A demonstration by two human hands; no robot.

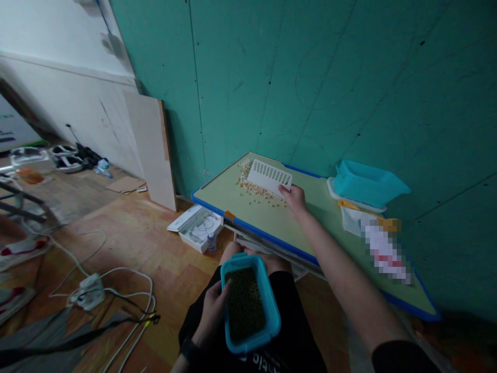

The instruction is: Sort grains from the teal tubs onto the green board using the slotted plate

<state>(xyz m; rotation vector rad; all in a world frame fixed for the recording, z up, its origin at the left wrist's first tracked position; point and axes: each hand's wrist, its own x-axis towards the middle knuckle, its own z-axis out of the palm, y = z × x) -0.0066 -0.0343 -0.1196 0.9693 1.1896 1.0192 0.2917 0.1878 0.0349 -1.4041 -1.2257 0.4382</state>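
My left hand point(216, 302) grips the left rim of a blue plastic container point(273, 305), which rests over my lap. Inside lie many small dark green grains point(243, 311), with a few pale ones point(254, 292) near the right wall. My right hand point(294, 198) reaches over the table and pinches the right end of a white plastic plate with a row of slots point(264, 181). Pale yellow kernels point(267, 195) are scattered on the tabletop around the plate's left and near edges. Whether the plate touches the tabletop I cannot tell.
A light green table point(221, 192) with a blue edge stands against the green wall point(248, 77). On its right are a turquoise bin point(365, 184), a cloth point(351, 217) and a blurred-out packet point(386, 251). A white box point(198, 233), cables point(132, 295) and a power strip point(91, 290) lie on the floor.
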